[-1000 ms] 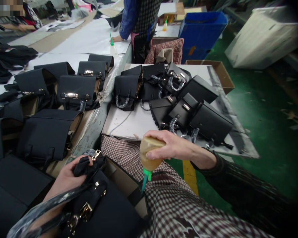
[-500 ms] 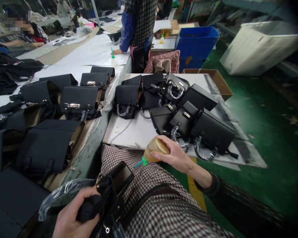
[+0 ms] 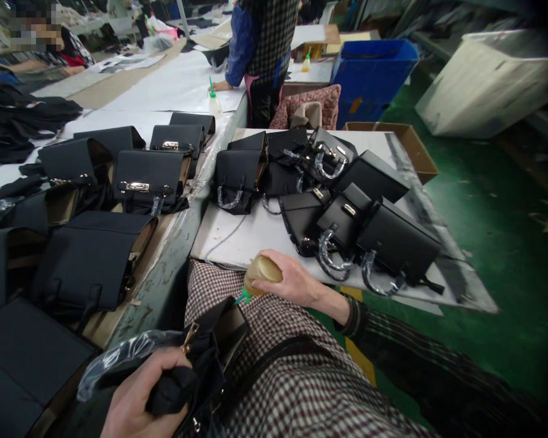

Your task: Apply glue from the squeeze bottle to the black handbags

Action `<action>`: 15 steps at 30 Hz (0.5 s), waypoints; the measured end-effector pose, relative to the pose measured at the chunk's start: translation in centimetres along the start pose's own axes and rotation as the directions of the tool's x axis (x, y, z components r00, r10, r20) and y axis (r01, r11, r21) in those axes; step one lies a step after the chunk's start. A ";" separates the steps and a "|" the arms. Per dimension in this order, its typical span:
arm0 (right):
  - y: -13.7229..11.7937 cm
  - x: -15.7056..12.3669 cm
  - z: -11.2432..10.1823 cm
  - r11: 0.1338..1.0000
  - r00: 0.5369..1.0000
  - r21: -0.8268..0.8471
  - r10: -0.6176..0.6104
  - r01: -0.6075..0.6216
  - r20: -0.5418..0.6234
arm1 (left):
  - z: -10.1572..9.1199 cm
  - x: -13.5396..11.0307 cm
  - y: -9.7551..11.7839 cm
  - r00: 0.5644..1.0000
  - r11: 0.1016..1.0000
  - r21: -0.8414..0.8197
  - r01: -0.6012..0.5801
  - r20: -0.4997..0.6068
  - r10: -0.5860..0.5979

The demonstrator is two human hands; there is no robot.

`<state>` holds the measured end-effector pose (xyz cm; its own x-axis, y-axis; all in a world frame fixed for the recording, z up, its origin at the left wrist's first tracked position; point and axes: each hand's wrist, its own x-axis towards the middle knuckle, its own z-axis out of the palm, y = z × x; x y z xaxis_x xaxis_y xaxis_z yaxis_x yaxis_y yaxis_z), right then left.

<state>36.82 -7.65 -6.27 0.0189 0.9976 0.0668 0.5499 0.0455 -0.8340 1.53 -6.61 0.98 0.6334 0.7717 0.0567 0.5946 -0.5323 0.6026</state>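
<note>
My left hand (image 3: 148,389) is closed around bunched black material of a black handbag (image 3: 226,325) on my lap. The bag has gold hardware and a handle wrapped in clear plastic (image 3: 128,356). Its beige inner side faces up and to the right. In my right hand (image 3: 292,280) is a squeeze bottle (image 3: 258,277) of yellowish liquid, tipped downward. The bottle's green nozzle (image 3: 243,297) is at the upper edge of the bag; whether it touches cannot be made out. A checked apron (image 3: 292,377) covers my lap beneath the bag.
Several black handbags (image 3: 150,173) stand on the left workbench, others (image 3: 393,240) on the white-topped table ahead. Another green-tipped bottle (image 3: 215,106) stands near a co-worker (image 3: 267,48). Behind are a blue bin (image 3: 372,76), a white bin (image 3: 488,85) and a cardboard box (image 3: 413,146).
My right hand has moved left with the squeeze bottle, bringing the nozzle from beside the handbag to its upper edge. My left hand keeps its hold, and the view has shifted slightly.
</note>
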 end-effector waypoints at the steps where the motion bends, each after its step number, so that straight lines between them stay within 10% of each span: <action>1: 0.0 0.0 -0.1 1.000 1.000 -0.008 -0.001 0.001 0.010 | 0.1 0.0 0.0 1.000 1.000 -0.001 -0.004 0.004 0.004; 15: 0.0 -1.4 -0.6 0.993 0.994 0.050 0.106 -0.108 0.034 | 0.3 0.2 1.6 0.997 0.991 -0.133 -0.024 -0.079 0.014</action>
<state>37.30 -9.10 -6.06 0.0488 0.9980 -0.0409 0.5021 -0.0599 -0.8627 2.76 -7.47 1.70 0.6004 0.7895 0.1274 0.5081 -0.4996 0.7016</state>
